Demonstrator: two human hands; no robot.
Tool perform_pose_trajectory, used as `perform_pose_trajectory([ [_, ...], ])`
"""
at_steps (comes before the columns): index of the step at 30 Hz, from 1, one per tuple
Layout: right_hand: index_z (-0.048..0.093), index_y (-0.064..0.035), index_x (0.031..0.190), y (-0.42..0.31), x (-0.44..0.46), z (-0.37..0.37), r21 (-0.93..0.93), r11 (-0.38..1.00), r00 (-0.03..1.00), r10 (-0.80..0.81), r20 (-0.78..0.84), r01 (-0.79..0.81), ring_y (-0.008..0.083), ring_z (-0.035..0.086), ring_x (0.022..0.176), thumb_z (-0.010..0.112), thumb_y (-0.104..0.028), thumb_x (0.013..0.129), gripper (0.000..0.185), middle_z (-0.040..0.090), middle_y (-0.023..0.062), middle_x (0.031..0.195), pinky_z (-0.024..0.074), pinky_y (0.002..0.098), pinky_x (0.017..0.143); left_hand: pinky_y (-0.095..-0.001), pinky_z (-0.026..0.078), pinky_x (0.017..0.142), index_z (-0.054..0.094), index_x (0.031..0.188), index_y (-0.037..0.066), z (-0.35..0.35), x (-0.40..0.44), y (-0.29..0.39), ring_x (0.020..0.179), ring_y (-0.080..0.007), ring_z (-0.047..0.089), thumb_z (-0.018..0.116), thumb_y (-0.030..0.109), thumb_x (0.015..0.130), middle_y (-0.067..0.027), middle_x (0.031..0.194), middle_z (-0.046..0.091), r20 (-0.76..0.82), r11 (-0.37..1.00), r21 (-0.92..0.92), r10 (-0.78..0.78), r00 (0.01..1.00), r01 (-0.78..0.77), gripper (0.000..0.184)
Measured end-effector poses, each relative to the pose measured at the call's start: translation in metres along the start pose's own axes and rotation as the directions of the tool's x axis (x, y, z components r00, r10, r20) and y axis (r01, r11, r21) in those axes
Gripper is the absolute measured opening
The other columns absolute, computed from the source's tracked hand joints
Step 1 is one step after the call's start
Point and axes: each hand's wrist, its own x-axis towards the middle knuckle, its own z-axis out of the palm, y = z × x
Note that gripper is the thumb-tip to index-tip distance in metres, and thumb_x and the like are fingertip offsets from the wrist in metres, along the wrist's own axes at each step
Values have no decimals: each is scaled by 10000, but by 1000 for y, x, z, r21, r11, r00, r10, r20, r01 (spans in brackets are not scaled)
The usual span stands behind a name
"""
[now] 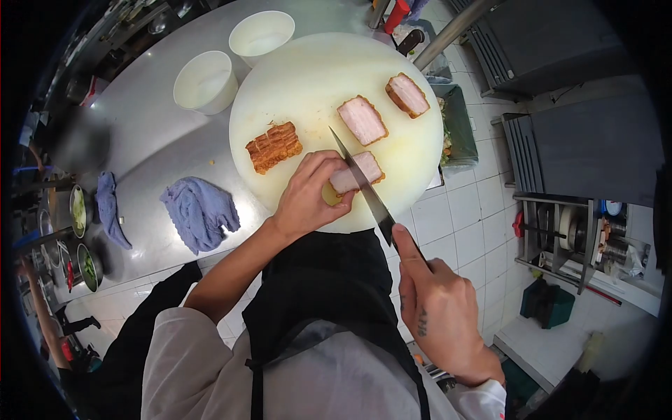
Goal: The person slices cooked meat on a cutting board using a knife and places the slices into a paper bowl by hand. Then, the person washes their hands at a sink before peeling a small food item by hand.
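Observation:
My left hand grips the left side of a piece of pale meat with a browned crust, near the front of a round white cutting board. My right hand is closed round the handle of a long knife, whose blade lies across that same piece, its tip pointing up and left. Whether the edge has entered the meat cannot be made out. Two more pale pieces rest farther back on the right of the board. A browned, crusty piece sits at its left.
Two white bowls stand behind the board on the metal counter. A bluish cloth lies to the left. A dark-handled knife is at the back edge, a waste bin at the right. Another person's arm shows far left.

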Motion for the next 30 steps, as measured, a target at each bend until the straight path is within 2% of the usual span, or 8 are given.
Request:
perform_pose_trajectory([
  [14,388,-72,1437,18,31,42,-31,998,998,-53,41,55,366,599,520,594,-38,796,674,541,194,655,506,452,517,-368,488,839,596,987,11,4,-8,1,983,-305,574,759,70,653,-127,1061,579,-26,997,-24,-68,997,67,377],
  [19,416,-113,1435,25,18,29,92,988,989,-112,-100,121,333,570,499,602,-29,829,639,527,153,627,474,426,479,-399,458,882,592,1023,15,-31,-22,19,1039,-321,560,811,92,625,-160,1104,568,-106,999,-6,-50,993,49,461],
  [22,550,-104,1336,6,-6,-4,159,987,994,2,-107,16,263,477,475,588,61,845,519,506,137,595,425,358,494,-385,465,856,610,1028,11,-80,-86,-1,979,-311,582,783,111,690,-166,1097,571,-209,965,228,-80,975,128,392],
  [23,557,-104,1331,3,-11,-7,185,982,992,2,-130,23,249,449,466,581,69,843,519,496,125,588,415,341,485,-398,451,880,616,1038,19,-97,-118,-17,1002,-325,570,750,99,726,-162,1102,570,-255,925,264,-208,944,275,348],
  [25,560,-102,1328,-1,-18,-13,178,984,995,34,-90,-18,253,458,463,584,68,840,517,501,127,590,419,344,486,-409,432,916,620,1059,25,-131,-165,-54,1049,-341,553,725,99,764,-166,1138,568,-294,773,474,-313,903,422,322],
  [26,563,-100,1324,-2,-21,-14,165,985,997,59,-43,-51,257,467,461,586,68,838,515,506,130,591,423,348,486,-409,432,916,620,1059,25,-141,-177,-61,1049,-341,553,725,99,764,-166,1138,568,-288,774,476,-312,905,418,322],
  [28,569,-95,1316,-4,-22,-10,151,987,997,57,-47,-49,259,477,460,588,65,836,506,507,130,587,424,353,485,-419,411,952,620,1087,26,-153,-188,-71,1099,-350,535,711,105,787,-172,1177,564,-265,580,664,-407,874,471,323],
  [30,576,-91,1308,-6,-23,-6,129,990,998,54,-30,-50,261,487,459,589,62,835,498,508,130,584,425,357,484,-426,416,962,625,1109,25,-141,-160,-46,1117,-343,536,726,120,780,-172,1220,550,-257,748,499,-354,899,437,357],
])
